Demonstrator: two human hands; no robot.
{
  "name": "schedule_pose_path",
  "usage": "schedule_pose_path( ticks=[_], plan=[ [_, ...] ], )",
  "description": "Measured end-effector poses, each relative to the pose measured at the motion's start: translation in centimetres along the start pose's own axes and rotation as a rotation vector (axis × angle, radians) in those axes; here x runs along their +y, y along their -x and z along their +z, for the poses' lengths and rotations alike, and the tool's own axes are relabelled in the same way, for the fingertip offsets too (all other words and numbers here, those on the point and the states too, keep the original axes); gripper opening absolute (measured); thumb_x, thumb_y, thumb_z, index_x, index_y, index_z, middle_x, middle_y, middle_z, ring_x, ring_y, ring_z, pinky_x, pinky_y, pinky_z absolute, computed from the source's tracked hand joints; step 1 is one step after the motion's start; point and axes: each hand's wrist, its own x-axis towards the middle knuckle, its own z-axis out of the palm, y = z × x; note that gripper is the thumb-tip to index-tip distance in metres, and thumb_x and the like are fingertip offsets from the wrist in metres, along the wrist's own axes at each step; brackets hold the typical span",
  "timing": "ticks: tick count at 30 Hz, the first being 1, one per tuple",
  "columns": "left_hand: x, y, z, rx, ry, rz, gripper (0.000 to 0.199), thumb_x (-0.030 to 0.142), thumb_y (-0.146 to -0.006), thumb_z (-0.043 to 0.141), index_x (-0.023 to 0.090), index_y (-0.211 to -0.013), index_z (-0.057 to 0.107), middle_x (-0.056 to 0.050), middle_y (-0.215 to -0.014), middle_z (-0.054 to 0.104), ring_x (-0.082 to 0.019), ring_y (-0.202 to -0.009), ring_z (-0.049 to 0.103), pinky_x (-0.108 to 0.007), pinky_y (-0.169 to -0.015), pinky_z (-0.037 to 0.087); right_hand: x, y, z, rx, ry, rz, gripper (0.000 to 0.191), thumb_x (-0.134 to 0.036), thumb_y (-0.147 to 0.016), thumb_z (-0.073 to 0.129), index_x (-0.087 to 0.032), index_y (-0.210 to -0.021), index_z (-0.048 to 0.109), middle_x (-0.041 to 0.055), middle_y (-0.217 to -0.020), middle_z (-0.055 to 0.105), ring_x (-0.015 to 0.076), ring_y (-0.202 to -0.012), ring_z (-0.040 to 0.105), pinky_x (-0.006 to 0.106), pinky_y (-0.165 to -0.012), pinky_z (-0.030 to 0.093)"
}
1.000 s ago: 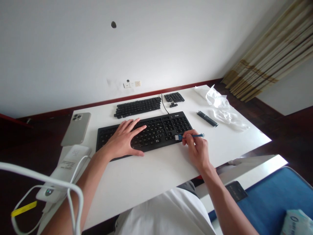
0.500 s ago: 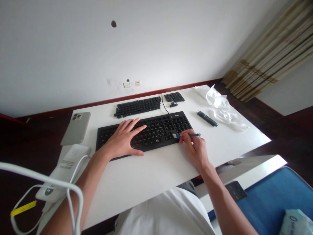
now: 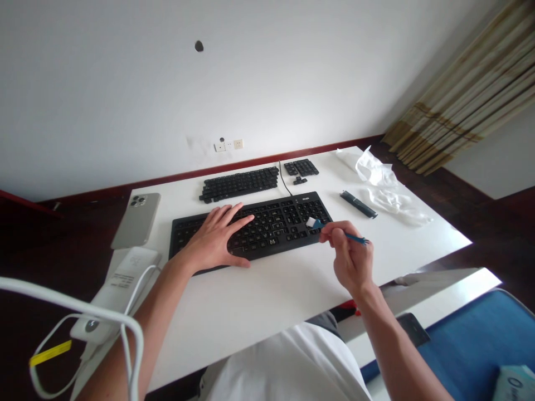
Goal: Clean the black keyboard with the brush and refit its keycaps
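A black keyboard (image 3: 298,235) with its keycaps off lies on the white table (image 3: 251,312). My left hand (image 3: 217,236) rests on its left part, fingers spread, covering some of the key sockets. Pinched in my right hand (image 3: 349,250) is a small blue brush (image 3: 316,224) with white bristles at one end and blue ones at the other. The white bristles are over the number pad's lower left; whether they touch it I cannot tell. Behind the keyboard lie the removed keycaps (image 3: 240,184) in rows, with number-pad keycaps (image 3: 301,167) and arrow keycaps (image 3: 300,180) to the right.
On the left are a phone (image 3: 137,220) and a white power strip (image 3: 119,287) with white cables. A black strip-shaped packet (image 3: 358,204) and crumpled clear plastic (image 3: 382,178) lie at the right. A blue seat (image 3: 468,345) stands beyond the table's right front edge.
My right hand has lifted and moved right with the brush, which now tilts with its white bristles up and left. My left hand stays on the keyboard. The view has shifted slightly.
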Motion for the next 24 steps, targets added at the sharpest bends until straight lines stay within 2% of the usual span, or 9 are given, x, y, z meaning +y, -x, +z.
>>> schedule_pose_path(
  ticks=[3, 6, 9, 13, 16, 20, 24],
  plan=[
    [0.0, 0.0, 0.1, 0.011, 0.01, 0.002, 0.111, 0.088, -0.074, 0.07, 0.039, -0.167, 0.035, -0.004, -0.18, 0.012, -0.044, -0.162, 0.017, -0.062, -0.131, 0.014, -0.1, -0.8, 0.7, 0.032, 0.036, -0.026, 0.037, -0.042, -0.111, 0.041, -0.023, -0.086, 0.062, 0.0017, -0.07, 0.06, 0.0168, -0.062, 0.054, 0.031, -0.061, 0.042],
    [0.0, 0.1, 0.1, 0.011, 0.021, -0.004, 0.111, 0.087, -0.074, 0.072, 0.039, -0.167, 0.036, -0.004, -0.18, 0.011, -0.044, -0.162, 0.016, -0.062, -0.131, 0.015, 0.5, -1.1, 1.7, -0.043, 0.083, -0.001, 0.042, -0.043, -0.111, 0.039, -0.023, -0.08, 0.058, 0.0008, -0.068, 0.058, 0.0155, -0.058, 0.051, 0.031, -0.06, 0.041],
    [0.0, 0.1, 0.1, 0.006, 0.024, -0.006, 0.111, 0.087, -0.075, 0.071, 0.038, -0.167, 0.035, -0.004, -0.18, 0.01, -0.044, -0.162, 0.015, -0.062, -0.132, 0.016, 1.1, -1.0, 2.1, -0.083, 0.115, -0.003, 0.04, -0.04, -0.111, 0.039, -0.022, -0.082, 0.059, 0.001, -0.072, 0.06, 0.0154, -0.062, 0.053, 0.03, -0.064, 0.042],
    [0.1, 0.1, 0.0, -0.008, 0.014, -0.015, 0.111, 0.088, -0.075, 0.069, 0.038, -0.167, 0.034, -0.004, -0.18, 0.009, -0.043, -0.163, 0.014, -0.062, -0.132, 0.015, 1.2, -0.9, 1.9, -0.209, 0.145, 0.006, 0.036, -0.037, -0.111, 0.041, -0.022, -0.084, 0.06, 0.0013, -0.078, 0.063, 0.0162, -0.07, 0.057, 0.03, -0.07, 0.043],
    [0.1, 0.1, 0.0, -0.004, 0.019, -0.017, 0.11, 0.088, -0.075, 0.07, 0.038, -0.167, 0.035, -0.004, -0.18, 0.01, -0.043, -0.163, 0.015, -0.062, -0.132, 0.015, 1.0, -1.0, 1.8, -0.126, 0.126, 0.007, 0.033, -0.037, -0.111, 0.041, -0.023, -0.089, 0.061, 0.0017, -0.079, 0.064, 0.017, -0.07, 0.058, 0.03, -0.07, 0.044],
    [0.1, 0.1, 0.0, 0.002, 0.028, -0.009, 0.111, 0.086, -0.075, 0.072, 0.038, -0.167, 0.035, -0.004, -0.18, 0.01, -0.044, -0.162, 0.015, -0.062, -0.132, 0.015, 0.9, -1.0, 1.9, -0.23, 0.117, -0.002, 0.037, -0.036, -0.112, 0.039, -0.023, -0.081, 0.056, 0.0016, -0.079, 0.062, 0.0159, -0.068, 0.055, 0.03, -0.069, 0.043],
    [0.0, 0.1, 0.1, -0.002, 0.028, -0.013, 0.111, 0.087, -0.075, 0.071, 0.038, -0.167, 0.034, -0.004, -0.18, 0.01, -0.044, -0.162, 0.015, -0.063, -0.132, 0.016, 0.9, -1.0, 1.9, -0.186, 0.107, 0.005, 0.037, -0.035, -0.112, 0.038, -0.023, -0.082, 0.056, 0.0012, -0.079, 0.061, 0.016, -0.069, 0.056, 0.03, -0.07, 0.042]
  ],
)
